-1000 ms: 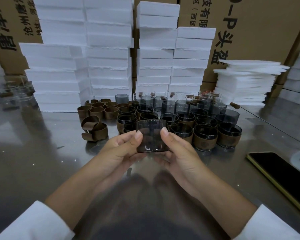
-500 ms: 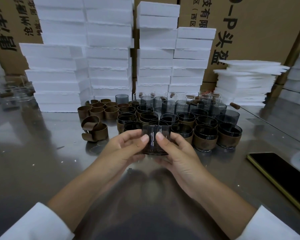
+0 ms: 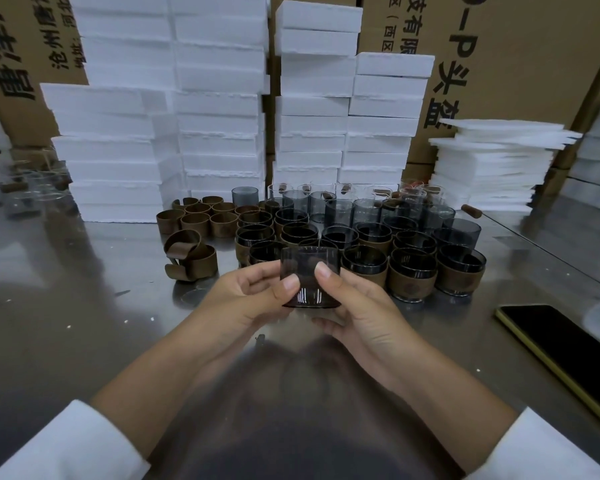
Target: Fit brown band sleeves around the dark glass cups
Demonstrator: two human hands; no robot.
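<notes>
Head camera, centre of the frame: my left hand (image 3: 250,299) and right hand (image 3: 357,306) pinch one dark glass cup (image 3: 309,268) between thumbs and curled fingers, over the steel table (image 3: 66,306). A black phone (image 3: 568,344) lies lower right. Just behind stand banded cups (image 3: 409,278); loose brown band sleeves (image 3: 194,220) sit left of them, bare cups (image 3: 340,209) further back, white foam slabs (image 3: 222,98) stacked across the top

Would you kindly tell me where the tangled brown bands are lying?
In the head view, the tangled brown bands lie on the steel table, left of centre, just left of the sleeved cups.
</notes>
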